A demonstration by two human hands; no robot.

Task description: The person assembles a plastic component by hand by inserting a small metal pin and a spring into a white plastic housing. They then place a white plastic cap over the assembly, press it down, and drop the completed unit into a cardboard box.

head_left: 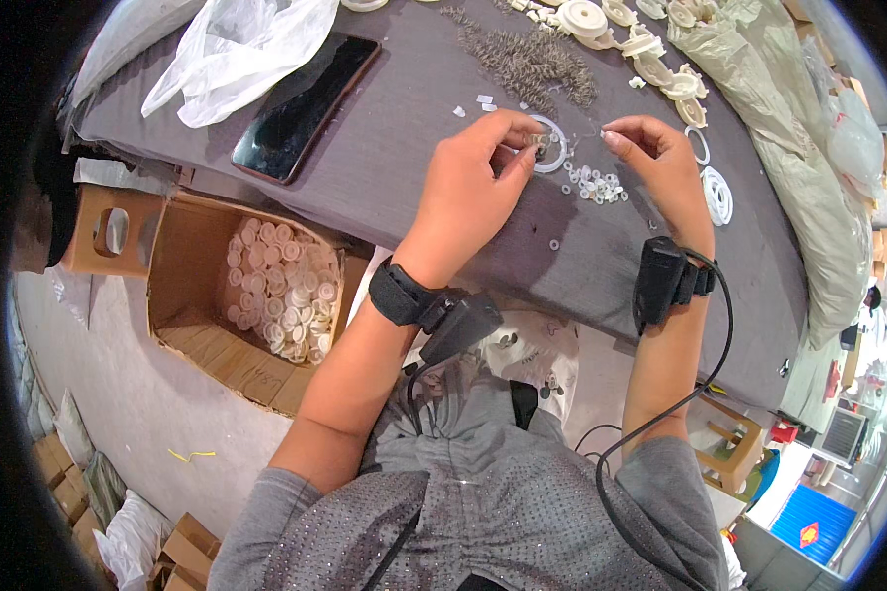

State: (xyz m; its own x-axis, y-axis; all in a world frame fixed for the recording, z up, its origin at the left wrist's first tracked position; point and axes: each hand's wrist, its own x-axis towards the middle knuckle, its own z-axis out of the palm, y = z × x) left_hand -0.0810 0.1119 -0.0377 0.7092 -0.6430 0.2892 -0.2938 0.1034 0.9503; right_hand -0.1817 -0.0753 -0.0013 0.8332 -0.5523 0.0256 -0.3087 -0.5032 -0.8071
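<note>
Fingers of left hand (473, 172) pinching white ring (550, 144), right hand (655, 158) fingertips pressed together

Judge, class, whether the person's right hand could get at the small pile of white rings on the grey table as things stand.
Probably yes. The right hand hovers just beside the small pile of white rings on the grey table, with nothing between them. The left hand holds a white ring off to the other side.

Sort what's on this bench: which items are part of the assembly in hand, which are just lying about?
In use:
left hand holding white ring part
right hand, fingers pinched
small white washers
pile of metal springs
box of white round parts

Lying about:
black phone
clear plastic bag
</note>
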